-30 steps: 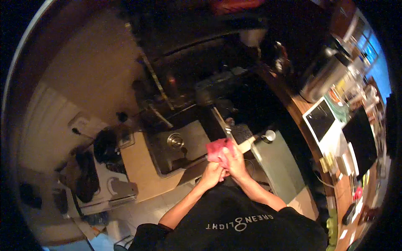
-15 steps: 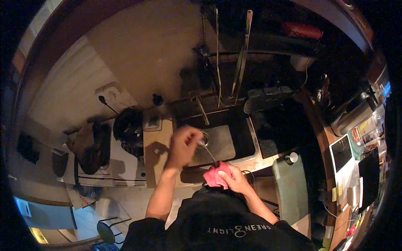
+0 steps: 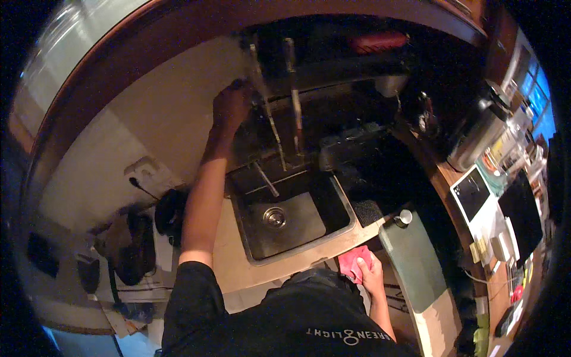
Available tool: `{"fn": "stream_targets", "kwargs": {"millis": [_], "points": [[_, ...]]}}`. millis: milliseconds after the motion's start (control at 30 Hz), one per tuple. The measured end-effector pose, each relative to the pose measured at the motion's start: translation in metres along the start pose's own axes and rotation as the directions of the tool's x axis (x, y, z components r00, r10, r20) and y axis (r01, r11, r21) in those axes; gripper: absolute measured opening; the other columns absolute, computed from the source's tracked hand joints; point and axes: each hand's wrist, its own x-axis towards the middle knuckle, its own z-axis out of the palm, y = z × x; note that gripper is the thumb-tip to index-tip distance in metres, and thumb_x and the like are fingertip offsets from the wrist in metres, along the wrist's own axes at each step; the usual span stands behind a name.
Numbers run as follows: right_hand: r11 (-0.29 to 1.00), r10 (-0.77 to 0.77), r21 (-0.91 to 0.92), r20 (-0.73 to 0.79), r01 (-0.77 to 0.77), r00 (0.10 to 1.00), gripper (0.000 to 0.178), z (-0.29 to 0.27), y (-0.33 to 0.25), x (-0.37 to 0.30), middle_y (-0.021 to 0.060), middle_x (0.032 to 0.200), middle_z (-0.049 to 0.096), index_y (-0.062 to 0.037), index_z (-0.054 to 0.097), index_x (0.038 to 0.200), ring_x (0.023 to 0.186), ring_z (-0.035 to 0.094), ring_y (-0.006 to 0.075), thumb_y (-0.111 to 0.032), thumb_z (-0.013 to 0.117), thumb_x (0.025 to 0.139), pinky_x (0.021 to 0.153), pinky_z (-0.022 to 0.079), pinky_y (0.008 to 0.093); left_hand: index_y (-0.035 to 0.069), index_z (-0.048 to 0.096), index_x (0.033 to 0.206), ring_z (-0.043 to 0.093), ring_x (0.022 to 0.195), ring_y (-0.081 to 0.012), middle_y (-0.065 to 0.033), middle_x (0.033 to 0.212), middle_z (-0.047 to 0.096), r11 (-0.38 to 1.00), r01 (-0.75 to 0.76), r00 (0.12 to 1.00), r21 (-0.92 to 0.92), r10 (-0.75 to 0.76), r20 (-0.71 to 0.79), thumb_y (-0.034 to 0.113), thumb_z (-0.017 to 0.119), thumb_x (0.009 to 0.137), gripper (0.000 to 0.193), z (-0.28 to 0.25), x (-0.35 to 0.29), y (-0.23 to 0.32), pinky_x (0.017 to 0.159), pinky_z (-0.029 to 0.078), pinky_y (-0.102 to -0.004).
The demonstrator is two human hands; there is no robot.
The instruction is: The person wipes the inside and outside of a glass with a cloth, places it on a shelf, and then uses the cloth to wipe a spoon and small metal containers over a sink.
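Observation:
My left arm stretches far forward past the sink's left side. My left hand (image 3: 232, 108) is raised in shadow beside two long, thin upright utensils or rods (image 3: 267, 104). Its fingers look curled together, but what they hold, if anything, is lost in the dark. Low and close to my body, my right hand (image 3: 373, 275) is closed on a crumpled pinkish-red cloth (image 3: 354, 262). The cloth is just off the near counter edge, right of the sink (image 3: 253, 260). Inside the sink the round metal drain (image 3: 274, 218) is uncovered, below a slim faucet (image 3: 266, 179).
A green mat (image 3: 413, 262) with a small metal cup (image 3: 404, 218) lies on the right. Behind it are a tall metal flask (image 3: 480, 134), a white-framed tablet (image 3: 471, 195) and papers. Dark bags (image 3: 132, 247) sit at left. A brown shelf edge (image 3: 107, 71) arches overhead.
My left hand has gone from over the sink, where a thin metal utensil ran to the cloth, up and forward into shadow. My right hand has shifted right with the cloth; the utensil no longer shows there.

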Motion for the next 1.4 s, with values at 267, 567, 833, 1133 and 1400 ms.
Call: {"fn": "stream_targets", "kwargs": {"millis": [267, 567, 833, 1133, 1400], "points": [[0.991, 0.096, 0.111, -0.163, -0.079, 0.982, 0.031, -0.056, 0.033, -0.030, 0.0019, 0.087, 0.061, -0.0027, 0.059, 0.115, 0.065, 0.057, 0.0089, -0.026, 0.062, 0.094, 0.047, 0.050, 0.0236, 0.000, 0.048, 0.137, 0.045, 0.131, -0.0318, -0.0173, 0.143, 0.047, 0.997, 0.042, 0.990, 0.066, -0.051, 0.135, 0.021, 0.041, 0.100, 0.043, 0.079, -0.051, -0.080, 0.113, 0.031, -0.0380], [0.609, 0.240, 0.788, -0.070, -0.094, 0.968, 0.048, -0.120, 0.034, -0.033, 0.0117, 0.118, 0.062, 0.0039, 0.048, 0.130, 0.104, 0.063, 0.0203, -0.021, 0.060, 0.091, 0.093, 0.051, 0.0359, 0.001, 0.068, 0.090, 0.062, 0.067, -0.0188, -0.0101, 0.082, 0.067, 0.414, 0.399, 0.910, -0.818, -0.071, 0.408, 0.011, 0.060, 0.091, 0.012, 0.066, -0.218, 0.301, 0.060, 0.049, -0.0317], [0.595, 0.092, 0.783, 0.156, -0.180, 0.983, 0.059, -0.161, 0.022, -0.028, 0.0135, 0.114, 0.064, 0.0056, 0.045, 0.132, 0.098, 0.066, 0.0222, -0.030, 0.063, 0.088, 0.083, 0.056, 0.0341, 0.008, 0.059, 0.123, 0.059, 0.111, -0.0364, -0.0173, 0.122, 0.061, 0.819, -0.051, 0.663, -0.571, 0.456, 0.594, 0.012, 0.052, 0.089, 0.034, 0.249, -0.166, 0.460, 0.097, 0.048, -0.0452], [0.645, 0.177, 0.752, 0.026, -0.136, 0.984, 0.058, -0.183, 0.002, -0.031, 0.0149, 0.112, 0.064, 0.0053, 0.046, 0.131, 0.095, 0.067, 0.0236, -0.029, 0.061, 0.087, 0.082, 0.057, 0.0349, 0.006, 0.064, 0.112, 0.058, 0.109, -0.0364, -0.0202, 0.113, 0.063, 0.711, 0.149, 0.843, -0.688, 0.272, 0.464, 0.022, 0.056, 0.090, 0.029, 0.300, -0.185, 0.429, 0.098, 0.044, -0.0449], [0.718, -0.491, -0.486, 0.151, 0.497, 0.858, 0.054, -0.128, -0.066, 0.084, 0.0219, 0.134, 0.048, 0.0038, 0.046, 0.133, 0.131, 0.041, 0.0361, -0.018, 0.063, 0.086, 0.109, 0.033, 0.0465, 0.001, 0.067, 0.090, 0.061, 0.083, -0.0160, -0.0062, 0.087, 0.068, 0.382, 0.613, 0.777, -0.691, -0.136, 0.614, 0.014, 0.070, 0.086, 0.014, 0.051, -0.199, 0.351, 0.076, 0.047, -0.0319]]}}
